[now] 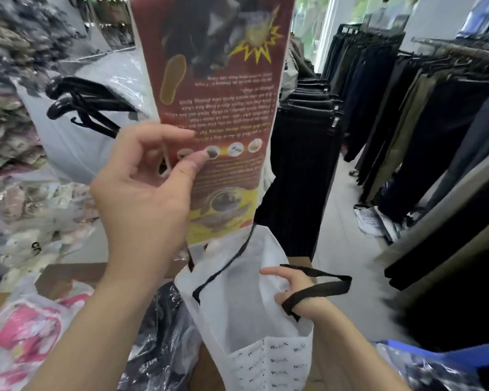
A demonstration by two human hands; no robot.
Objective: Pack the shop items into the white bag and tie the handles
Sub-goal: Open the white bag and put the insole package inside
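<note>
White bag (246, 314) hung open below my raised left hand (144, 193), its mouth held wide by my right hand (297, 292), whose fingers gripped the rim with one black handle (319, 289) looped over the wrist. My left thumb and fingers pinched a long red insole packet (215, 108) (print upside down), its lower end just above the bag's opening.
</note>
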